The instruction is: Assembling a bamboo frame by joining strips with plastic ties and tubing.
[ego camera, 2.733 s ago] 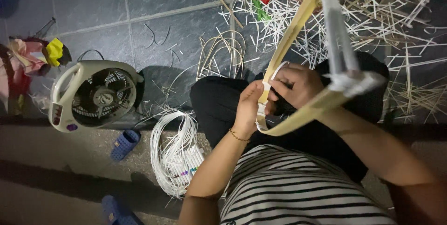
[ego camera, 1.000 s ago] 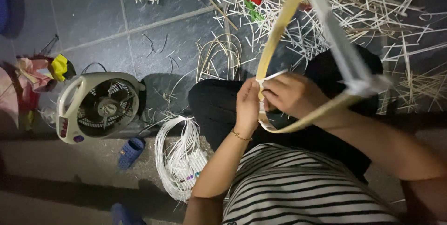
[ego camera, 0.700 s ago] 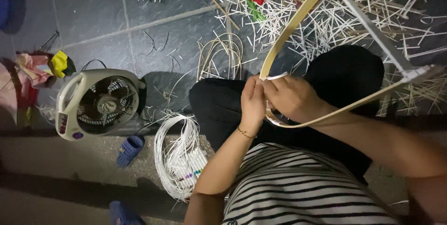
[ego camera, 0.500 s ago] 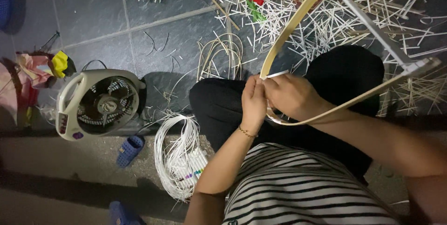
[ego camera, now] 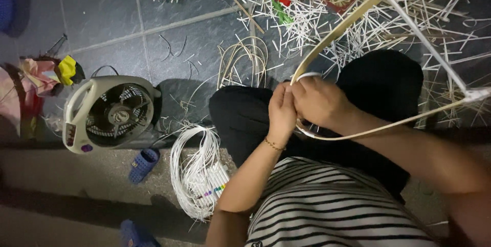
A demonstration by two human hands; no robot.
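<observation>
1. Pale bamboo, split thin: the bent strip [ego camera: 332, 27] arcs from your hands up to a white rod [ego camera: 429, 37] and back along a lower run, held over your lap. It looks light and springy (judging by the smooth bow), so expect it to flex and push back.
2. Your left hand [ego camera: 282, 111] and right hand [ego camera: 319, 103] are clenched together at the bend, pinching the strip and a white binding strand [ego camera: 307, 75]. Taking hold close to that bend seems soundest.
3. Your fingers hide the binding itself; whether it is knotted cannot be told.
4. The white coil [ego camera: 197, 173] lies on the floor beside your knee.
</observation>
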